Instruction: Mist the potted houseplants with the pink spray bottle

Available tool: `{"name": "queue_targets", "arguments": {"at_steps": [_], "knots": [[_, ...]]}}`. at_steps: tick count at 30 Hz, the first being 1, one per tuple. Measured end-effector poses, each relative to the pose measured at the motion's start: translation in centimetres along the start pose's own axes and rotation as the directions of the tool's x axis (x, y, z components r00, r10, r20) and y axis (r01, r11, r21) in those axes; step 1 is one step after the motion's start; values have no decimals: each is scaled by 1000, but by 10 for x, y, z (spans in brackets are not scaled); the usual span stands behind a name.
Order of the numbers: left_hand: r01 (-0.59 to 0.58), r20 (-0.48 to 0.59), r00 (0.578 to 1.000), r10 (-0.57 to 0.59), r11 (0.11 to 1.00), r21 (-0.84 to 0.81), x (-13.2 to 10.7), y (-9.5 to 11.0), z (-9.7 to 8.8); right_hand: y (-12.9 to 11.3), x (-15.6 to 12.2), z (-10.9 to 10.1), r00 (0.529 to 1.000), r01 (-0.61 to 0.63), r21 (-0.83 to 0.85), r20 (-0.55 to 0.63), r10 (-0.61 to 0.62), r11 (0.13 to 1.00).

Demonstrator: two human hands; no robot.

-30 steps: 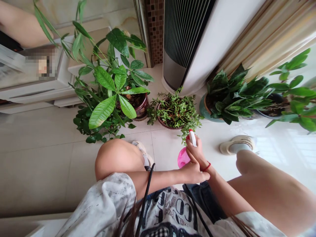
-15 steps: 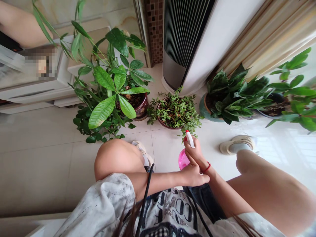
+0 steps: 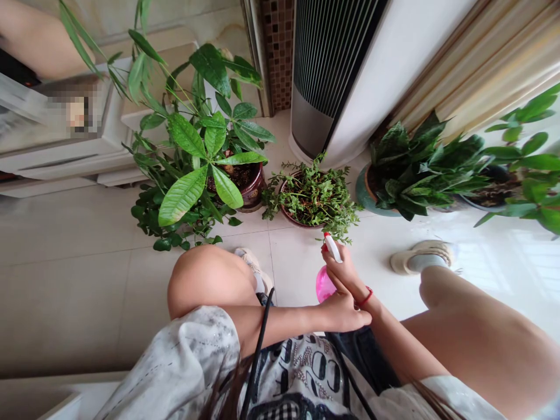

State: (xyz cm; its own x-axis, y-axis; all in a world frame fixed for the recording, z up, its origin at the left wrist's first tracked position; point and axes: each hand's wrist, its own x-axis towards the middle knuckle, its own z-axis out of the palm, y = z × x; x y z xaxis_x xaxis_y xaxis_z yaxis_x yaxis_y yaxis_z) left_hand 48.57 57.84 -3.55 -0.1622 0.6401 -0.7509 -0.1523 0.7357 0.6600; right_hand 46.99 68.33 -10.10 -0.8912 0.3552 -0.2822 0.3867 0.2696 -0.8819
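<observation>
My right hand [image 3: 343,265] is closed around the neck of a spray bottle. The spray bottle [image 3: 325,284] has a pink see-through body and a white head with a red nozzle, which points forward at a low bushy plant [image 3: 312,192]. That plant grows in a round brown pot [image 3: 297,220] on the floor, just ahead of the nozzle. Reaching across from the left, my left hand [image 3: 345,312] is wrapped about my right wrist, below the bottle's head. Part of the bottle is hidden behind both hands.
Left of the low plant stands a broad-leaved plant [image 3: 188,137] in a dark red pot [image 3: 252,189]. On the right are a dark-leaved plant [image 3: 420,166] in a teal pot [image 3: 370,195] and another leafy plant [image 3: 538,169]. Behind rises a tall air conditioner [image 3: 336,76] beside a curtain [image 3: 472,64].
The white spray head has tilted slightly to the left in my right hand. My left hand stays at my right wrist. The view has shifted a little.
</observation>
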Motion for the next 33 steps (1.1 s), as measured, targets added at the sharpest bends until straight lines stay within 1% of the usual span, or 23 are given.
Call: {"name": "queue_targets", "arguments": {"at_steps": [5,10,14,18,23,27,30,33], "knots": [[23,-5,1000,-23,1000,1,0,-1,0,-2,0,2,1000,8,18,9,-8,1000],[6,-35,999,-8,999,-46,-2,2,0,-5,3,2,999,31,-18,22,-30,999],[44,-33,998,-46,998,-52,-6,5,-3,-10,5,5,999,43,10,31,-43,999],[59,-49,997,-65,991,-119,-9,6,-6,-15,8,10,996,81,9,35,-82,997],[48,-93,993,-66,981,-185,-10,3,-9,-22,13,14,994,76,-39,77,-73,996],[56,-81,994,-72,981,-185,-10,-1,-11,-25,14,18,993,61,-18,105,-59,998],[60,-85,993,-80,976,-210,-9,-4,-12,-27,14,23,988,89,-2,128,-88,996],[55,-108,991,-85,967,-249,-9,-3,-13,-27,17,25,987,120,-19,114,-117,993]]}}
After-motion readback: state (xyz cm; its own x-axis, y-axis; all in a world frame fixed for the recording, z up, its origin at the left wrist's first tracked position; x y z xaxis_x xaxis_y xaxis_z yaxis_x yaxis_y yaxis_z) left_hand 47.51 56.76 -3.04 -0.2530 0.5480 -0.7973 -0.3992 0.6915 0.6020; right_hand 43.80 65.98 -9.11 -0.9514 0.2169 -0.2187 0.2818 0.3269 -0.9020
